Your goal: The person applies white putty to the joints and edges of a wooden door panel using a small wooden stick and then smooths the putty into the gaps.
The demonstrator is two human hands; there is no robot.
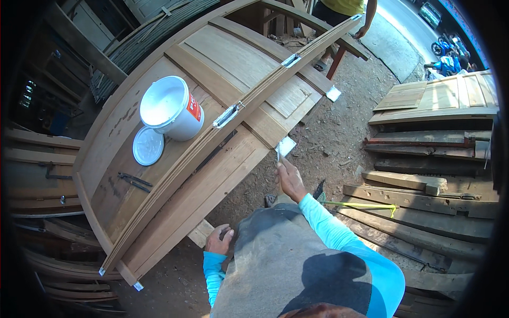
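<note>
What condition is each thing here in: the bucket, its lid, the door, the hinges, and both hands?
White bucket: open, upright on the door.
Lid: off, flat beside the bucket.
Wooden door: lying flat, raised off the ground.
Hinge: fixed on the door's edge strip.
Right hand: closed on a flat scraper.
Left hand: curled, at the door's lower edge.

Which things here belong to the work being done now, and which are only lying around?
In use:
- right hand holding a flat scraper at the door's edge
- wooden door lying flat
- left hand resting at the door's lower edge
- open white bucket and its lid on the door

Lying about:
- stacked timber on the right
- another panelled door
</note>
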